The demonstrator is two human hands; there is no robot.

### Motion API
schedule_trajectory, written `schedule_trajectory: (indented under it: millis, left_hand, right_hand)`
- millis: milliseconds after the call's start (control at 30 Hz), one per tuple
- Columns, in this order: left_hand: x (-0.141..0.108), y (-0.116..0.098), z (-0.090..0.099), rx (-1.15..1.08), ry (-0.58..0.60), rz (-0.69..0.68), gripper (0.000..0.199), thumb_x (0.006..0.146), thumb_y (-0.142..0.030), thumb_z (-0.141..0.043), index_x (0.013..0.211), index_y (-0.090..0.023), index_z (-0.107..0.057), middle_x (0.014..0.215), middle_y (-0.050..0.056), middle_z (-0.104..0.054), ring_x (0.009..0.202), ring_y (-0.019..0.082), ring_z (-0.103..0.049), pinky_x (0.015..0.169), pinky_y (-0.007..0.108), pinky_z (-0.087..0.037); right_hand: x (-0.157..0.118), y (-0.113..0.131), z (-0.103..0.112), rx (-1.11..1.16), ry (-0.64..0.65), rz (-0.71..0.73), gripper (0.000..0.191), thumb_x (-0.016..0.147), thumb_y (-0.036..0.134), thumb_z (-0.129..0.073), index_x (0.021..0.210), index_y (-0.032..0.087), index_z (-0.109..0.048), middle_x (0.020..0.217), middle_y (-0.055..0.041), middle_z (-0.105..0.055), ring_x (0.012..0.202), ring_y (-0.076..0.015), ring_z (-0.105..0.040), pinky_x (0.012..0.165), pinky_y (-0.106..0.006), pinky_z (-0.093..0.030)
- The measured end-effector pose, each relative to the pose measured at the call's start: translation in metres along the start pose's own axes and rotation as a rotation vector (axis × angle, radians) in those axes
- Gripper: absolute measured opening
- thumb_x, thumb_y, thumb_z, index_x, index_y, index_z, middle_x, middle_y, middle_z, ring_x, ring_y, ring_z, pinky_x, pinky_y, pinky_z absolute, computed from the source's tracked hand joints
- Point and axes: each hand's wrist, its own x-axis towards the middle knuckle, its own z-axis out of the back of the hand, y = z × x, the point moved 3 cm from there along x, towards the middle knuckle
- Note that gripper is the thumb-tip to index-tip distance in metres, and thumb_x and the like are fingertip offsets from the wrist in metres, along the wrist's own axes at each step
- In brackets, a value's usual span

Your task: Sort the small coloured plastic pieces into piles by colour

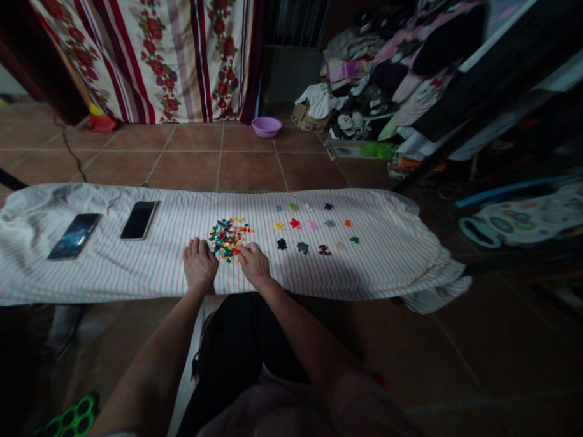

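Note:
A mixed heap of small coloured pieces (226, 236) lies on a striped cloth (175, 275). They are too small for me to tell their kind. My left hand (200, 264) rests flat on the cloth at the heap's left edge, fingers stretched forward. At the heap's right side is my right hand (254, 263), its fingertips drawn together among the pieces; whatever they pinch is too small to make out. To the right, pieces sit in small single-colour clusters, among them a black cluster (281, 244), a red cluster (295, 224) and a brown cluster (324, 250).
Two phones, a dark one (74, 236) and a pale-edged one (139, 221), lie on the cloth's left part. Beyond on the tiled floor stand a purple basin (266, 127) and a heap of clothes (373, 81). A floral curtain (149, 48) hangs behind.

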Motion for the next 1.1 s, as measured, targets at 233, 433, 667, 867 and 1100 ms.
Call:
schedule_trajectory:
  millis: [233, 433, 667, 867, 1100]
  left_hand:
    - [0.000, -0.001, 0.001, 0.009, 0.012, -0.003, 0.041, 0.087, -0.022, -0.039, 0.119, -0.009, -0.060, 0.139, 0.022, -0.055, 0.136, 0.032, -0.047, 0.114, 0.050, -0.033]
    - [0.000, -0.002, 0.002, -0.008, 0.023, 0.005, 0.042, 0.088, -0.022, -0.039, 0.121, -0.008, -0.060, 0.140, 0.023, -0.055, 0.137, 0.032, -0.046, 0.115, 0.051, -0.032]
    - [0.000, -0.002, 0.003, -0.005, 0.013, -0.002, 0.042, 0.088, -0.022, -0.039, 0.122, -0.009, -0.060, 0.140, 0.023, -0.055, 0.137, 0.032, -0.046, 0.114, 0.052, -0.032]
    - [0.001, -0.002, 0.003, -0.010, 0.013, 0.002, 0.041, 0.087, -0.022, -0.039, 0.121, -0.010, -0.060, 0.139, 0.022, -0.056, 0.136, 0.032, -0.047, 0.114, 0.052, -0.033]
    - [0.001, -0.002, 0.003, 0.027, 0.007, -0.023, 0.040, 0.087, -0.023, -0.040, 0.119, -0.010, -0.060, 0.137, 0.021, -0.057, 0.134, 0.032, -0.048, 0.113, 0.050, -0.034]
  right_hand:
    - [-0.003, -0.002, -0.004, 0.021, -0.039, 0.037, 0.024, 0.097, 0.028, -0.052, 0.111, 0.029, -0.072, 0.109, -0.0056, -0.062, 0.096, -0.0173, -0.060, 0.081, -0.027, -0.050]
    - [-0.004, 0.000, -0.002, 0.047, -0.038, 0.041, 0.024, 0.099, 0.030, -0.049, 0.110, 0.027, -0.070, 0.110, -0.0058, -0.063, 0.100, -0.0167, -0.061, 0.084, -0.026, -0.049]
    - [-0.002, -0.005, 0.000, 0.138, -0.132, 0.043, 0.022, 0.098, 0.023, -0.045, 0.108, 0.021, -0.064, 0.104, -0.0073, -0.067, 0.100, -0.0189, -0.061, 0.090, -0.030, -0.048]
    - [0.001, -0.015, 0.007, 0.171, -0.155, 0.048, 0.019, 0.094, 0.023, -0.049, 0.104, 0.021, -0.066, 0.097, -0.0067, -0.067, 0.093, -0.0192, -0.061, 0.086, -0.031, -0.049]
    - [0.007, -0.037, 0.030, 0.152, -0.183, 0.019, 0.023, 0.095, 0.024, -0.049, 0.106, 0.023, -0.069, 0.102, -0.0065, -0.065, 0.092, -0.0176, -0.062, 0.086, -0.029, -0.049]
